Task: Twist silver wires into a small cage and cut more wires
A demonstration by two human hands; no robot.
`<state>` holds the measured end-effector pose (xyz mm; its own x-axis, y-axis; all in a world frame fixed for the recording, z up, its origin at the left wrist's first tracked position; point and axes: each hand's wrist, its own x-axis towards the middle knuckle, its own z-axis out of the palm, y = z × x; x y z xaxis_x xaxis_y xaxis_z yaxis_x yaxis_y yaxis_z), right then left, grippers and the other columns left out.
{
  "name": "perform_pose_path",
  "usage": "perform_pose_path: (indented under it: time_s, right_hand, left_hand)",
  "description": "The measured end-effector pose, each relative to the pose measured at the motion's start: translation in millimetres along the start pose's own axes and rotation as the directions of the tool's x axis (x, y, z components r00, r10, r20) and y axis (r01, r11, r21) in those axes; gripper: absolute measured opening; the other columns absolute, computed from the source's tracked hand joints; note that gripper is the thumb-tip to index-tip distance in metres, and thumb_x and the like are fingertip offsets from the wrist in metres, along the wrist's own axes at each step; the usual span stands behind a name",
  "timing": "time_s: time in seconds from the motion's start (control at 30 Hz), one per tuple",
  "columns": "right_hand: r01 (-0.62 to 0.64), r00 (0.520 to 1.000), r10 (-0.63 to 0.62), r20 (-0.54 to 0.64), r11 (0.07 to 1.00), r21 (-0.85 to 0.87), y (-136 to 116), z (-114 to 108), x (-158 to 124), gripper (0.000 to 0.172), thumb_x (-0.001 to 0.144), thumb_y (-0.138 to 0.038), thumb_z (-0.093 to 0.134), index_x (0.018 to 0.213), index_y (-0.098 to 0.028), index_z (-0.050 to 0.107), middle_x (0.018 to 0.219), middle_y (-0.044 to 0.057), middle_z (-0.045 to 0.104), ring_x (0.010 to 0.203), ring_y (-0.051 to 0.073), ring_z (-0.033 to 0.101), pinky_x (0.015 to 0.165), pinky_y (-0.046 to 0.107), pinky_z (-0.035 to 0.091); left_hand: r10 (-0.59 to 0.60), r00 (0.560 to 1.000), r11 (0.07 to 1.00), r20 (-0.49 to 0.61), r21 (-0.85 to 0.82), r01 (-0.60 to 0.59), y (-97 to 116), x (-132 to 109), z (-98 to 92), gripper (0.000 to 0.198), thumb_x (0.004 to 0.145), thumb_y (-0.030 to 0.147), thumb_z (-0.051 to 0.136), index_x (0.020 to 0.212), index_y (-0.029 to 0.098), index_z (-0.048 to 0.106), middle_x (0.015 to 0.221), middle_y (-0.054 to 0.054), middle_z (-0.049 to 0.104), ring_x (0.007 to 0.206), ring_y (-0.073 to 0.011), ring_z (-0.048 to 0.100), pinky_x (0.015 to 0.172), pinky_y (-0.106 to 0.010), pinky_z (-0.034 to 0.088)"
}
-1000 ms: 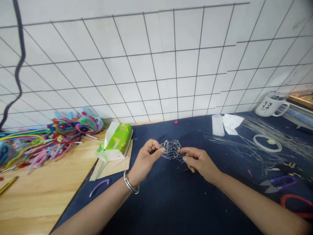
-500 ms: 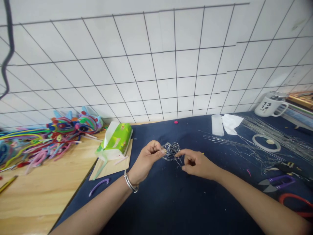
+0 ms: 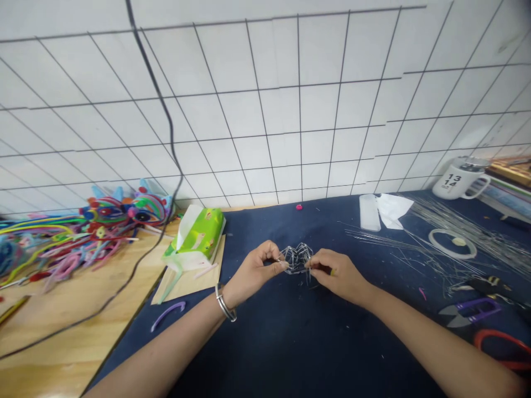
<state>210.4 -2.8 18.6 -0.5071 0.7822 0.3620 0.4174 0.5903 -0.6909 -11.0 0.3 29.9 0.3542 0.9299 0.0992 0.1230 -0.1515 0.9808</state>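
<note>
Over the dark blue cloth [image 3: 290, 337] I hold a small silvery wire frame [image 3: 297, 258] between both hands. My left hand [image 3: 256, 272], with a metal bracelet on its wrist, pinches the frame's left side with fingers closed. My right hand [image 3: 338, 274] pinches the right side, fingers curled in. The frame is a tangle of thin bent wires and hovers just above the cloth.
A green tissue pack [image 3: 196, 237] lies on a card to the left, with a heap of coloured pipe cleaners [image 3: 83, 232] beyond it. Loose thin wires [image 3: 431, 243], a tape ring [image 3: 452, 243], purple snips [image 3: 473, 310] and a white mug [image 3: 458, 178] sit at right. A black cable [image 3: 157, 94] hangs across the left.
My right hand has closed from a loose reach into a pinch on the wire frame, and both hands have drawn closer together. The black cable has swung rightward into view.
</note>
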Motion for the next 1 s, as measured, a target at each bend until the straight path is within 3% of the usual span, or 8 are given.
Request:
perform_pose_path:
  time_s: [0.13, 0.27, 0.53, 0.63, 0.87, 0.93, 1.0]
  right_hand:
    - [0.154, 0.986, -0.162, -0.041, 0.977, -0.147, 4.9, 3.5, -1.3, 0.018, 0.082, -0.013, 0.044, 0.089, -0.020, 0.059, 0.084, 0.003, 0.056, 0.077, 0.012, 0.053, 0.071, 0.025, 0.044]
    - [0.198, 0.971, -0.230, -0.062, 0.925, -0.325, 5.0, 2.1, -4.4, 0.012, 0.080, -0.015, 0.047, 0.083, -0.019, 0.058, 0.081, 0.004, 0.054, 0.075, 0.014, 0.051, 0.068, 0.027, 0.043]
    - [0.146, 0.935, -0.292, -0.201, 0.833, -0.534, 3.4, -0.7, -5.4, 0.007, 0.075, -0.010, 0.050, 0.075, -0.017, 0.054, 0.095, 0.010, 0.053, 0.090, 0.020, 0.049, 0.080, 0.035, 0.043]
    - [0.106, 0.939, -0.253, -0.231, 0.856, -0.506, 4.7, 1.2, -5.1, 0.010, 0.074, -0.008, 0.049, 0.076, -0.017, 0.052, 0.102, 0.010, 0.052, 0.095, 0.020, 0.049, 0.082, 0.034, 0.042]
    - [0.079, 0.965, -0.159, -0.211, 0.936, -0.344, 11.8, 4.1, -5.1, 0.014, 0.074, -0.006, 0.047, 0.075, -0.019, 0.048, 0.080, 0.004, 0.054, 0.080, 0.016, 0.052, 0.075, 0.030, 0.043]
    - [0.048, 0.962, -0.116, -0.249, 0.963, -0.265, 12.2, 4.6, -3.9, 0.015, 0.072, -0.005, 0.046, 0.075, -0.019, 0.048, 0.081, 0.004, 0.054, 0.080, 0.016, 0.052, 0.074, 0.030, 0.043]
    - [0.014, 0.957, -0.065, -0.282, 0.984, -0.178, 11.6, 5.0, -2.6, 0.015, 0.071, -0.005, 0.045, 0.074, -0.020, 0.047, 0.083, 0.004, 0.053, 0.079, 0.015, 0.051, 0.073, 0.029, 0.043]
  left_hand:
    - [-0.018, 0.999, 0.997, 0.043, -0.075, 0.021, -2.0, -2.2, 5.3, 0.018, 0.077, 0.025, 0.057, 0.076, 0.016, 0.041, 0.070, 0.003, 0.050, 0.065, -0.0081, 0.044, 0.063, -0.022, 0.035]
    - [-0.035, 0.995, 0.985, 0.093, -0.166, 0.050, -1.3, -3.9, 9.9, 0.019, 0.078, 0.024, 0.056, 0.075, 0.016, 0.040, 0.068, 0.003, 0.047, 0.064, -0.0077, 0.042, 0.062, -0.022, 0.035]
    - [0.002, 0.999, 0.983, -0.041, -0.183, -0.009, -1.9, -2.0, 8.2, 0.018, 0.075, 0.021, 0.060, 0.078, 0.016, 0.042, 0.072, 0.003, 0.050, 0.066, -0.0077, 0.045, 0.064, -0.022, 0.036]
    - [0.026, 0.993, 0.990, -0.116, -0.138, -0.042, -4.9, -2.0, 7.9, 0.018, 0.074, 0.019, 0.061, 0.077, 0.016, 0.043, 0.075, 0.002, 0.052, 0.068, -0.0086, 0.048, 0.066, -0.023, 0.039]
    - [0.069, 0.983, 0.991, -0.172, -0.097, -0.087, -7.6, 0.0, 4.7, 0.018, 0.073, 0.016, 0.060, 0.077, 0.017, 0.043, 0.078, 0.000, 0.054, 0.070, -0.0093, 0.050, 0.067, -0.024, 0.041]
    - [0.092, 0.977, 0.995, -0.193, -0.012, -0.096, -3.9, -0.1, 1.4, 0.017, 0.074, 0.018, 0.059, 0.076, 0.017, 0.043, 0.078, 0.000, 0.054, 0.070, -0.0101, 0.050, 0.066, -0.025, 0.042]
    - [0.159, 0.964, 0.977, -0.212, 0.174, -0.123, 2.4, -0.9, -2.8, 0.014, 0.075, 0.020, 0.058, 0.074, 0.018, 0.044, 0.077, 0.000, 0.054, 0.070, -0.0114, 0.050, 0.067, -0.026, 0.041]
